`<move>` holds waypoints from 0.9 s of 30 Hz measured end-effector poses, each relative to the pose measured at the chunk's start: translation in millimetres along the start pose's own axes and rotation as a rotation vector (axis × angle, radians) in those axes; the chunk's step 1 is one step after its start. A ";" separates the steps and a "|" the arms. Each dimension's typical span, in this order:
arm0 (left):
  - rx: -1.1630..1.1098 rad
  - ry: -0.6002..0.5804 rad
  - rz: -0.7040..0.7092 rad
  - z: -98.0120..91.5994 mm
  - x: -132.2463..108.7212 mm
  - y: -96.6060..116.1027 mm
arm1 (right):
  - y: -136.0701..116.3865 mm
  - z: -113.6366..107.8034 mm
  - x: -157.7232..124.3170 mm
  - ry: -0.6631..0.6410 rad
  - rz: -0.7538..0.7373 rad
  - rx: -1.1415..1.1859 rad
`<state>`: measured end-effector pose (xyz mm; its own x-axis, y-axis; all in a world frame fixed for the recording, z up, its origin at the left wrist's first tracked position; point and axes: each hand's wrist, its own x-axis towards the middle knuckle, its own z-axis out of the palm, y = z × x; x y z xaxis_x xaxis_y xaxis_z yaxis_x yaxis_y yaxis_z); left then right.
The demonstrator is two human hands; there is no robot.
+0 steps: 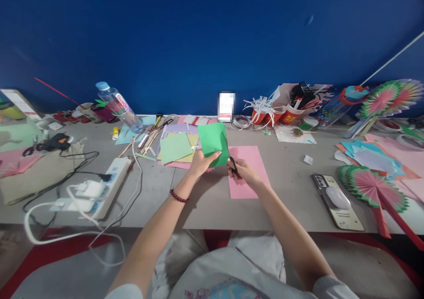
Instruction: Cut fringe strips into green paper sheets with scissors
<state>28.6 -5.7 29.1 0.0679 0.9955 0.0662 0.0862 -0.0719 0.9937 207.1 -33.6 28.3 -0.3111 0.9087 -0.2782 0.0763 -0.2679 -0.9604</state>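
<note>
A sheet of green paper (212,141) is held up over the table by my left hand (202,163), its thumb lying across the lower part of the sheet. My right hand (241,170) grips black-handled scissors (233,164) at the sheet's right edge. The blades are mostly hidden, so how far they have cut is unclear. Below my right hand a pink sheet (249,188) lies flat on the table. Behind and left of my left hand is a pile of coloured paper with a pale green sheet (175,148) on top.
At left stand a white power strip (114,182) with cables and a tilted plastic bottle (121,107). Red paper cups (291,115) line the back. On the right lie a phone (351,217), a white mouse (337,197) and a folded paper fan (374,186). A blue wall (185,47) rises behind.
</note>
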 end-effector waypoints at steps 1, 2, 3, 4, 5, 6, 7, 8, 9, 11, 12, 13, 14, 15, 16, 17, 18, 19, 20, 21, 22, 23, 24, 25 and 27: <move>0.000 0.001 -0.014 0.2 -0.3 0.6 | -0.1 -0.1 -0.1 0.001 0.000 0.000; 0.000 0.002 -0.032 0.5 -0.7 1.3 | -0.1 -0.2 -0.2 0.000 0.001 0.002; 0.002 0.003 -0.053 0.6 -0.9 2.0 | -0.2 -0.3 -0.2 -0.002 0.002 0.002; 0.005 0.003 -0.071 0.7 -1.2 2.5 | -0.2 -0.4 -0.3 -0.002 0.003 0.001; 0.009 -0.001 -0.082 0.8 -1.4 2.9 | -0.3 -0.5 -0.3 -0.001 0.002 0.000; 0.014 -0.007 -0.082 0.8 -1.5 3.1 | -0.4 -0.6 -0.2 0.001 0.001 -0.001; 0.021 -0.012 -0.075 0.9 -1.7 3.1 | -0.6 -0.7 -0.1 0.003 -0.001 -0.001; 0.032 -0.016 -0.071 0.9 -1.9 2.9 | -0.8 -0.8 0.1 0.004 -0.004 0.000; 0.045 -0.021 -0.075 1.0 -2.2 2.8 | -1.0 -0.9 0.3 0.006 -0.007 0.002; 0.074 -0.032 -0.114 1.3 -2.8 2.7 | -1.0 -0.9 0.7 0.014 -0.006 0.013; 0.085 -0.040 -0.135 1.5 -3.1 2.8 | -0.9 -1.0 0.9 0.020 -0.002 0.018; 0.091 -0.048 -0.144 1.7 -3.4 3.1 | -0.6 -1.0 1.0 0.027 0.004 0.023; 0.093 -0.056 -0.135 1.9 -3.5 3.4 | -0.4 -1.1 1.1 0.034 0.009 0.027; 0.092 -0.062 -0.113 2.1 -3.6 3.7 | -0.2 -1.1 1.1 0.040 0.011 0.030; 0.090 -0.066 -0.086 2.2 -3.5 3.8 | 0.0 -1.2 0.9 0.045 0.011 0.031; 0.088 -0.068 -0.067 2.3 -3.4 3.9 | 0.0 -1.2 0.7 0.049 0.008 0.032; 0.087 -0.072 -0.060 2.3 -3.3 3.7 | -0.1 -1.3 0.6 0.054 0.005 0.034; 0.085 -0.077 -0.062 2.3 -3.2 3.4 | -0.3 -1.4 0.4 0.056 0.003 0.035; 0.085 -0.081 -0.066 2.3 -3.1 3.0 | -0.5 -1.5 0.3 0.059 0.002 0.037; 0.084 -0.084 -0.068 2.4 -3.0 2.4 | -0.8 -1.5 0.2 0.060 0.004 0.039; 0.083 -0.087 -0.066 2.4 -3.0 1.8 | -1.0 -1.6 0.3 0.063 0.005 0.040; 0.082 -0.090 -0.063 2.6 -3.0 1.2 | -1.3 -1.6 0.3 0.067 0.006 0.039; 0.082 -0.092 -0.059 2.8 -3.0 0.7 | -1.5 -1.5 0.4 0.073 0.006 0.039; 0.083 -0.092 -0.059 3.1 -3.0 0.4 | -1.8 -1.5 0.5 0.080 0.004 0.039; 0.083 -0.094 -0.067 3.8 -3.1 0.3 | -2.2 -1.3 0.8 0.091 0.002 0.038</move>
<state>32.1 -9.1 28.8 0.1513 0.9884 -0.0122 0.1751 -0.0146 0.9844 208.0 -31.9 30.2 -0.2230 0.9331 -0.2822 0.0405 -0.2804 -0.9590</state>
